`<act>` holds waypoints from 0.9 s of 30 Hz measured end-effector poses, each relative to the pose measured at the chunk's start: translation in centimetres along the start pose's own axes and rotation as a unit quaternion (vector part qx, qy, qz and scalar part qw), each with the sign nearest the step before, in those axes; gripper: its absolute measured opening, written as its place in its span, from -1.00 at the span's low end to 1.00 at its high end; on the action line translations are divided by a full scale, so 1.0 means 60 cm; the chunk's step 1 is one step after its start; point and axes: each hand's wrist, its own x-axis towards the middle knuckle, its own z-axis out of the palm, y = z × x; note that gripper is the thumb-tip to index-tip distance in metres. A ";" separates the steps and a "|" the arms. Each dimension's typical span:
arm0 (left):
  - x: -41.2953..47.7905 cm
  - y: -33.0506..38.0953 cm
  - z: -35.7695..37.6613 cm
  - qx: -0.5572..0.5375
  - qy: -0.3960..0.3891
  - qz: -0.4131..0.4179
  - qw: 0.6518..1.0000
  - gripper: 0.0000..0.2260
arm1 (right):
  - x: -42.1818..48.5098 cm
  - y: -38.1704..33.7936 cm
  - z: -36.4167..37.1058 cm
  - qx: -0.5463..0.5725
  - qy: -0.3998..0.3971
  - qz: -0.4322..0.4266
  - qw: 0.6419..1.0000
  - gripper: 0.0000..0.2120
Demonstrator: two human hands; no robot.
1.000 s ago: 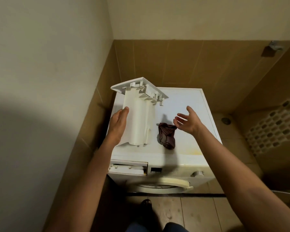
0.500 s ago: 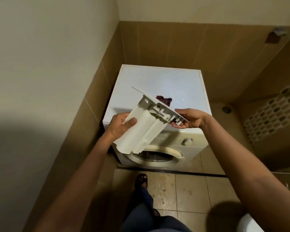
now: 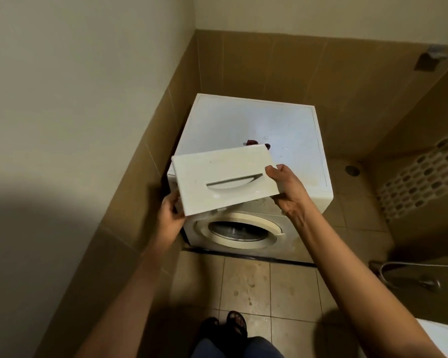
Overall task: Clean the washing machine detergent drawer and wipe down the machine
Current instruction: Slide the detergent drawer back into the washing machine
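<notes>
Two hands hold the detergent drawer point(image 3: 223, 180) up in the air, in front of the washing machine's point(image 3: 251, 120) top-left front corner. Its front panel faces the camera, tilted w/ the right end higher. Left hand point(image 3: 172, 215) grips the lower-left corner, fingers curled round it, tips hidden behind the panel. Right hand point(image 3: 287, 189) pinches the right edge: thumb on the face, other fingers wrapped behind & out of sight.

Edges/room: the machine's left side sits tight against the tiled wall point(image 3: 140, 177), its back close to the rear wall. Open floor on the right, w/ a floor drain point(image 3: 352, 170) near the machine. More open tile in front, down to the person's sandalled feet point(image 3: 233, 324). Hand shower point(image 3: 428, 283) lies low at far right, well apart from the machine.

Hidden: drawer body is behind its own panel, so compartments can't be seen. Panel also covers the machine's top-left front & part of the control strip. Dark red cloth point(image 3: 251, 142) on the machine top shows only as a sliver above the panel's top edge. Round door point(image 3: 239, 231) is visible below; can't tell if latched. Small wall fitting point(image 3: 431, 56) top right is too blurry to ID.
</notes>
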 end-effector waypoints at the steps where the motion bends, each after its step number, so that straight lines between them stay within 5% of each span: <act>1: -0.013 -0.004 0.005 -0.068 0.043 -0.067 0.995 -0.59 | -0.008 0.006 0.016 -0.005 0.008 -0.022 1.000 -0.78; 3: -0.041 -0.009 0.016 -0.246 0.123 -0.268 0.924 -0.72 | -0.022 0.026 0.050 -0.015 0.017 -0.082 0.996 -0.78; 4: -0.054 -0.006 0.024 -0.346 0.132 -0.352 0.860 -0.59 | -0.027 0.039 0.065 -0.029 0.019 -0.120 0.992 -0.81; 5: -0.066 -0.002 0.028 -0.433 0.122 -0.396 0.801 -0.41 | -0.032 0.055 0.079 -0.052 0.019 -0.159 0.986 -0.83; 7: -0.087 0.035 0.038 -0.531 0.090 -0.393 0.746 -0.14 | -0.043 0.086 0.099 -0.108 0.019 -0.215 0.970 -0.85; 12: -0.058 0.120 0.033 -0.524 0.066 -0.336 0.780 -0.13 | -0.081 0.153 0.119 -0.138 -0.065 -0.271 0.950 -0.84; 18: -0.026 0.103 -0.009 -0.424 0.061 -0.400 0.810 -0.21 | -0.090 0.203 0.104 -0.183 -0.138 -0.263 0.937 -0.85; 27: -0.017 0.038 -0.018 -0.409 0.043 -0.439 0.799 -0.34 | -0.085 0.240 0.050 -0.309 -0.161 -0.250 0.903 -0.81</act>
